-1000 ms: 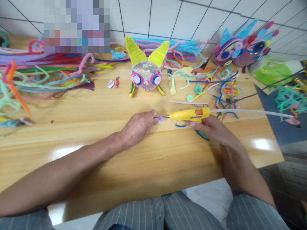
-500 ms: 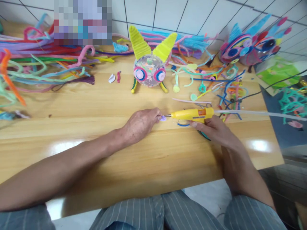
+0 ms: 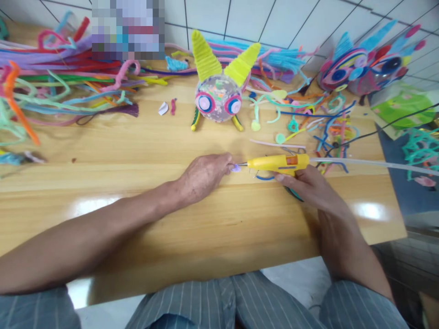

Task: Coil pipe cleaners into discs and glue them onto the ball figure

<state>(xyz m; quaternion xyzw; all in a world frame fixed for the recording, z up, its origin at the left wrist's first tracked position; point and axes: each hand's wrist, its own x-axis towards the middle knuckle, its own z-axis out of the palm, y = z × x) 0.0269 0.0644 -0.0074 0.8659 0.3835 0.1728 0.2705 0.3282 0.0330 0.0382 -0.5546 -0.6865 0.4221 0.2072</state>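
Observation:
My left hand (image 3: 208, 177) pinches a small purple piece (image 3: 235, 168) between its fingertips, just above the table. A yellow glue gun (image 3: 274, 162) is gripped in my right hand (image 3: 310, 183), its metal nozzle touching or nearly touching the purple piece. From the gun's back end runs a long translucent glue stick (image 3: 363, 164). Beyond my hands stands a round clear figure (image 3: 219, 89) with yellow-green pipe-cleaner ears and ringed eyes in pink, blue and pale lilac. Under the gun lies a short blue pipe-cleaner piece (image 3: 265, 177). A dark green-handled tool (image 3: 295, 194) is partly hidden by my right hand.
Bundles of coloured pipe cleaners (image 3: 68, 77) fill the back left of the wooden table (image 3: 154, 151). Loose pipe-cleaner bits (image 3: 332, 128) are scattered at right, crossed by a black cord (image 3: 377, 131). Decorated figures (image 3: 360, 68) stand at the back right. A white scrap (image 3: 163, 108) lies left of centre.
The whole view has shifted slightly, with things on the table appearing a little further right. My hands keep the same hold, and the nozzle stays at the purple piece.

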